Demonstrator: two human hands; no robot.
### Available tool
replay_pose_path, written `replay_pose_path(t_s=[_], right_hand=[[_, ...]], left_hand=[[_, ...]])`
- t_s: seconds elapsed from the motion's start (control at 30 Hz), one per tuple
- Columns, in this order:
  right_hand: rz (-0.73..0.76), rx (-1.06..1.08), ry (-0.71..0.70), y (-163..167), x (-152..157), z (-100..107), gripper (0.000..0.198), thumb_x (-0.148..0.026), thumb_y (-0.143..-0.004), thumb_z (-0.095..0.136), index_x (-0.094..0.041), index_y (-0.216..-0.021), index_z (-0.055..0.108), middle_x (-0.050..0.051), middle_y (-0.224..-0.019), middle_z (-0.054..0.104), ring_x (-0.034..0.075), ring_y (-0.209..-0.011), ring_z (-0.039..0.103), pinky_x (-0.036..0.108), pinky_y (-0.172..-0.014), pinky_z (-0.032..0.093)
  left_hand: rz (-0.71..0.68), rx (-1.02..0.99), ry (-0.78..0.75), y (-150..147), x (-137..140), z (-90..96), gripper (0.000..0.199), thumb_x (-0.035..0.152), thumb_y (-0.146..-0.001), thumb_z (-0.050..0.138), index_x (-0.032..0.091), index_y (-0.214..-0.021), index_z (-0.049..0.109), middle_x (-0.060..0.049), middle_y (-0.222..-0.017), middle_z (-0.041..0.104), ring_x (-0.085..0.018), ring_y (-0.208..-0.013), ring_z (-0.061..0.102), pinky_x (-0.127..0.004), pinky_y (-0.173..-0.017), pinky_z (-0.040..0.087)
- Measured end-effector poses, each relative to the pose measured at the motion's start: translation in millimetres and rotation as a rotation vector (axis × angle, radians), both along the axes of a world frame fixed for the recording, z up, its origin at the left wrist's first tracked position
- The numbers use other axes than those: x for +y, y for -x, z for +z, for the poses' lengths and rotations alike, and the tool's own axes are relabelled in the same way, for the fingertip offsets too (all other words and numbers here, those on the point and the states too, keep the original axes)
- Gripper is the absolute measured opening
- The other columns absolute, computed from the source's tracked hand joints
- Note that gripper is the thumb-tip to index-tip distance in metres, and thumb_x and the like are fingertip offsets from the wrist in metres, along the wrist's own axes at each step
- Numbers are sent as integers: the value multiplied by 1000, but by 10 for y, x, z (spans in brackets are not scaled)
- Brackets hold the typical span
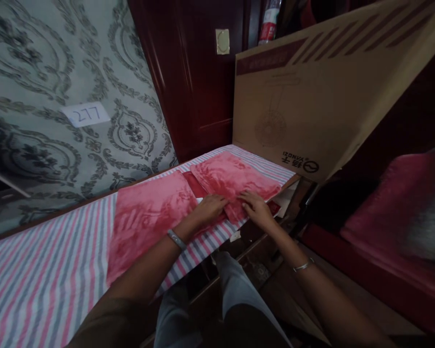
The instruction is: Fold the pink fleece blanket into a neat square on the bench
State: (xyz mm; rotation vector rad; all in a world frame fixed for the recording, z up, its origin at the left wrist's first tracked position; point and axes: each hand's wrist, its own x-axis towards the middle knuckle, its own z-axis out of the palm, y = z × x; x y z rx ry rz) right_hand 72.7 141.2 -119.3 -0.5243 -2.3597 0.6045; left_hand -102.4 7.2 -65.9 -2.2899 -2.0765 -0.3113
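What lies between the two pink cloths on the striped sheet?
In the head view, a dark red strip shows between the left cloth and the right cloth; nearer the person, the left hand partly hides the gap.

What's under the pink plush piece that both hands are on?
Striped cloth shows around the pink plush piece; a darker red patch shows between it and the other pink piece. Whatever lies directly beneath the first is covered, so I can't tell.
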Motion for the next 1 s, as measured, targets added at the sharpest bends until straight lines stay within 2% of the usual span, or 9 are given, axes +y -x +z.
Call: replay_pose_path(t_s=[0.17,0.3,0.37,0.47,0.53,0.63,0.73,0.83,1.0], right_hand=[[-88,-123,-91,-120,66,30,53,-13,-83,44,-15,-132,64,10,-142,57,29,-142,39,52,-115,33],[-89,-261,-155,-169,16,82,76,-7,-73,52,-22,-147,49,9,-155,42,33,-147,28,59,-115,27],[-58,-298,-185,-165,-25,88,78,-11,-75,58,-24,-150,44,10,-158,38,35,-148,25,62,-114,24],[-33,-253,-217,-136,-36,66,56,-20,-87,57,-29,-142,55,10,-153,45,34,-145,31,62,-112,27],[-39,-166,-219,-115,0,54,42,-21,-93,50,-28,-132,65,10,-145,55,31,-139,42,57,-110,33],[-68,0,-218,-96,67,70,34,-20,-94,49,-24,-118,73,10,-129,67,27,-120,57,47,-103,43],[-82,104,-244,-94,75,101,31,-19,-92,51,-22,-110,76,10,-124,69,26,-108,61,45,-96,47],[-58,94,-251,-99,16,99,32,-16,-90,52,-23,-110,76,9,-122,70,25,-102,61,42,-92,48],[-65,-6,-219,-114,-104,59,42,-9,-87,51,-25,-119,73,9,-125,69,27,-110,57,46,-96,44]], left_hand=[[146,-174,-8,58,18,9,35,16,-90,46,22,-114,71,-9,-114,73,-24,-106,66,-35,-96,48],[119,-212,16,92,43,32,31,14,-86,49,20,-104,73,-8,-107,75,-22,-102,67,-31,-93,49],[117,-227,20,114,61,47,27,14,-87,50,19,-99,74,-7,-104,75,-20,-98,68,-29,-90,49],[128,-254,12,144,83,68,24,18,-90,50,18,-96,73,-6,-99,76,-18,-93,68,-27,-85,50],[137,-267,-3,151,92,71,24,19,-91,50,18,-97,73,-4,-97,76,-17,-90,68,-26,-83,51],[162,-265,-50,127,94,54,25,18,-91,49,19,-99,73,-4,-96,76,-17,-89,68,-27,-84,51],[191,-244,-119,83,75,36,29,14,-91,46,19,-106,71,-7,-105,74,-20,-99,66,-33,-92,49],[202,-222,-162,37,32,43,32,10,-89,46,18,-110,68,-10,-111,72,-22,-107,64,-37,-98,46],[125,-52,-131,-37,-54,28,24,12,-86,52,18,-102,69,-12,-106,71,-26,-107,62,-42,-101,44]])
